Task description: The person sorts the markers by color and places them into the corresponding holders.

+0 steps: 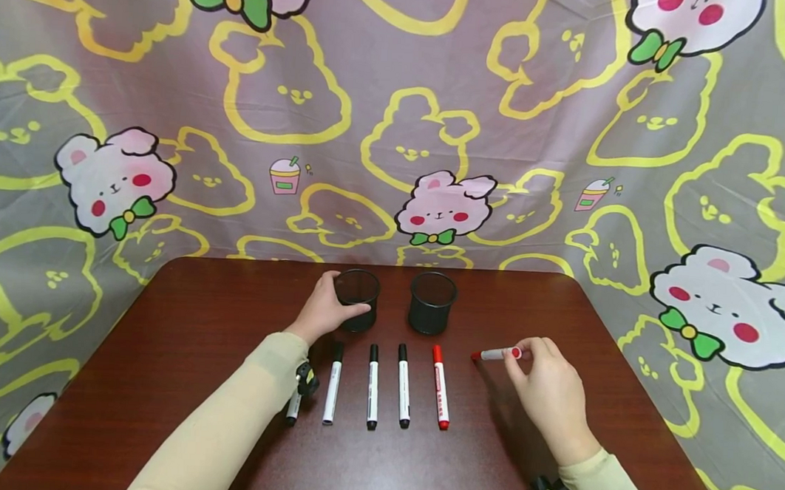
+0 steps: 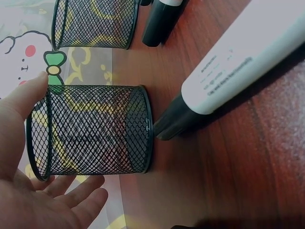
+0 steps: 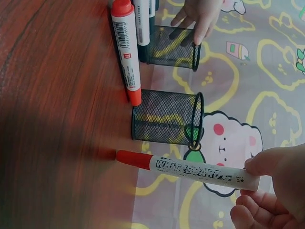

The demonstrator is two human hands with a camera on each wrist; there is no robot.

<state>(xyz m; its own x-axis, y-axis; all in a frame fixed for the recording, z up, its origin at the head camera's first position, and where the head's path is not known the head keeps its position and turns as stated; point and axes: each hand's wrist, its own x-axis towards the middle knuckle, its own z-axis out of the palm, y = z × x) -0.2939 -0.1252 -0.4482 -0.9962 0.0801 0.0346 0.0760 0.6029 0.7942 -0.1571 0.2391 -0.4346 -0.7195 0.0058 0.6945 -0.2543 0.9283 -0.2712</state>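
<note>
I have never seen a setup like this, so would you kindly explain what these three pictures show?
There is no robot: a person works with a bare left hand and right hand. A camera worn on the head takes the wide picture, looking forward and down; a camera on each wrist takes the two close ones.

On the reddish-brown wood-grained table stand two round black wire-mesh cups. Nearer the person lies a row of white markers: four with black ends, one partly hidden by the left sleeve, and one with red ends.

The left hand is around the left cup. The right hand pinches another white marker, its red cap pointing down.
</note>
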